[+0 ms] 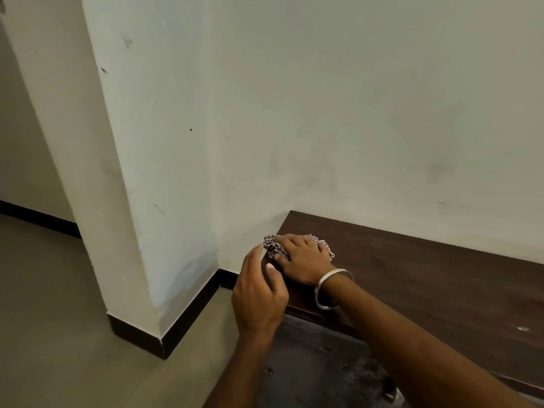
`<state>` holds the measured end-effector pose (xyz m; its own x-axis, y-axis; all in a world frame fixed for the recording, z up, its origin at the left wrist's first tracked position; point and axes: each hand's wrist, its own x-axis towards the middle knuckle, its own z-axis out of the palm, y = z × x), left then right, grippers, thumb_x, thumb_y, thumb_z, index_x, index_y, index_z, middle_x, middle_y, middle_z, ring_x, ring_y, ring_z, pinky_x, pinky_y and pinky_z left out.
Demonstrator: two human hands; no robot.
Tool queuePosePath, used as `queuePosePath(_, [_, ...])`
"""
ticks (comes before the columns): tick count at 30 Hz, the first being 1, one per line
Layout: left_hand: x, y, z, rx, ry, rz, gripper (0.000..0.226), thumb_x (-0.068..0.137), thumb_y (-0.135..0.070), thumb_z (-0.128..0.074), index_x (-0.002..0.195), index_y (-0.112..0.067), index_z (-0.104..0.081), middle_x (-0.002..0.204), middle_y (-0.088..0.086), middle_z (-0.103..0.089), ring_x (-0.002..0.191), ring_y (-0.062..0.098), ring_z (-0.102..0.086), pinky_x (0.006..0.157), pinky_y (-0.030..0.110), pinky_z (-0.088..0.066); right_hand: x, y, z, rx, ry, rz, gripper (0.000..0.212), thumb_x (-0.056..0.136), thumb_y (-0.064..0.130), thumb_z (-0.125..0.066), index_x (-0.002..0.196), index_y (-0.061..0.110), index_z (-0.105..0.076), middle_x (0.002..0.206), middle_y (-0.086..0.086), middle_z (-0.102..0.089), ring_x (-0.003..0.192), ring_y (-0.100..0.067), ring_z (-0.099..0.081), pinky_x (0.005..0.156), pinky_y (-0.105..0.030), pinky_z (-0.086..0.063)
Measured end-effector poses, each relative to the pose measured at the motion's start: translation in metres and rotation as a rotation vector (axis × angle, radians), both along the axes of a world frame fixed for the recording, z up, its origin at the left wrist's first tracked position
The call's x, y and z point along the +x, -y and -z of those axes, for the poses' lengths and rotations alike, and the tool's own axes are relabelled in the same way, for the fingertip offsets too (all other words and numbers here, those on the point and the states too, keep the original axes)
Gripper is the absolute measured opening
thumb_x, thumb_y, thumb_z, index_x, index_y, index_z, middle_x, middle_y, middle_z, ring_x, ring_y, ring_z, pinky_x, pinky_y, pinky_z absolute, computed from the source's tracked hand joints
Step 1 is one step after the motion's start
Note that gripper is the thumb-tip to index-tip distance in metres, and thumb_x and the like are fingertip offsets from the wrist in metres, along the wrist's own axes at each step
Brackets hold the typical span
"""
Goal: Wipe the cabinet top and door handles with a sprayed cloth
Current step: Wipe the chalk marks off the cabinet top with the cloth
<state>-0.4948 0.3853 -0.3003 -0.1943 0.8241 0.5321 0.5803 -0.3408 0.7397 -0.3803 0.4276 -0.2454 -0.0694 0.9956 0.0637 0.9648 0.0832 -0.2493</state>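
Fingers (pixel 266 270) of left hand (pixel 257 298) loosely curled, holding nothing, at cabinet top (pixel 426 278) left end. Right hand (pixel 303 257) beyond, palm flat, pressing cloth (pixel 272 247) onto same corner. Cloth soft, light, bunches easily; hold by palm pressure. Door handles not visible, probably below front edge.

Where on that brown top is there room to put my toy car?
The cabinet top lies bare from the right hand rightward, between wall and front edge. The left end is crowded: the right hand presses the checked cloth, the left hand beside it.
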Motion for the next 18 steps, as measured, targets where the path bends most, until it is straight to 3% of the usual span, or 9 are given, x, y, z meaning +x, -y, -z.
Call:
queuePosePath(2, [0.001,0.001,-0.002,-0.043,0.11,-0.007,0.054,0.088,-0.032,-0.033,0.136,-0.018,-0.053,0.135,-0.001,-0.058,0.118,0.016,-0.058,0.08,0.011,-0.035,0.003,-0.009,-0.001,-0.005,-0.007,0.025,0.049,0.098,0.049,-0.032,0.145,0.042,-0.025,0.156,0.011,-0.023,0.146,-0.02,-0.013,0.115,-0.056,-0.002])
queuePosePath(8, [-0.002,-0.005,-0.008,-0.198,0.478,0.05,0.049,0.09,-0.029,-0.03,0.123,-0.018,-0.065,0.122,-0.002,-0.067,0.104,0.007,-0.059,0.079,0.013,-0.044,0.003,-0.028,0.0,0.006,0.004,0.107,0.049,0.097,0.048,-0.031,0.146,0.042,-0.025,0.156,0.01,-0.023,0.146,-0.02,-0.014,0.115,-0.055,-0.003])
queuePosePath(11, [-0.009,-0.009,-0.006,-0.322,0.629,0.133,0.046,0.091,-0.029,-0.032,0.117,-0.02,-0.069,0.12,-0.001,-0.068,0.11,0.014,-0.062,0.096,0.032,-0.05,-0.001,-0.018,0.001,0.021,0.011,0.105,0.049,0.098,0.047,-0.031,0.146,0.042,-0.024,0.157,0.009,-0.022,0.146,-0.022,-0.013,0.114,-0.055,-0.002])
queuePosePath(14, [-0.016,-0.015,-0.002,-0.449,0.775,0.221,0.04,0.083,-0.038,-0.036,0.097,-0.034,-0.073,0.113,-0.001,-0.071,0.106,0.019,-0.065,0.098,0.043,-0.051,-0.009,0.006,0.001,0.017,0.002,0.058,0.049,0.098,0.047,-0.032,0.146,0.042,-0.024,0.157,0.01,-0.02,0.146,-0.022,-0.011,0.115,-0.055,-0.001])
queuePosePath(18, [-0.018,-0.018,-0.006,-0.518,1.037,0.348,0.046,0.098,-0.025,-0.026,0.112,-0.012,-0.068,0.117,0.015,-0.068,0.11,0.028,-0.064,0.102,0.045,-0.048,-0.018,0.042,0.002,0.041,0.007,-0.025,0.048,0.098,0.048,-0.032,0.145,0.044,-0.024,0.156,0.012,-0.022,0.146,-0.02,-0.012,0.116,-0.054,-0.002])
